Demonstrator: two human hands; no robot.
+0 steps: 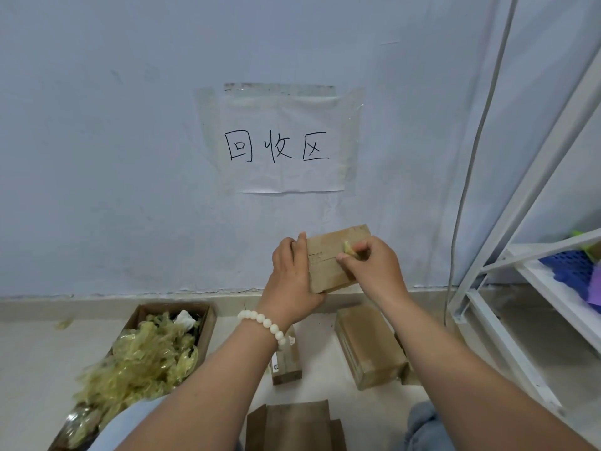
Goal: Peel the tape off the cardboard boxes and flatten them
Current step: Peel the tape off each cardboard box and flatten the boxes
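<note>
Pale wall [97, 157], one paper sign [283, 141] taped up. Before it my left hand [289, 278] grips one cardboard box [328, 265]; my right hand [374, 268] pinches its tape strip [348, 248]. On the floor [32, 353] below lie two more: a small box [286, 359] and a larger box [370, 346].

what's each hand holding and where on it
The left hand grips the cardboard box by its left edge; the right hand pinches the tape on its face.

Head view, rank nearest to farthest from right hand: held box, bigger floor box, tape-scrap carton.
1. held box: touched by right hand, which pinches its tape.
2. bigger floor box: below the hand, right.
3. tape-scrap carton: floor, far left.
</note>
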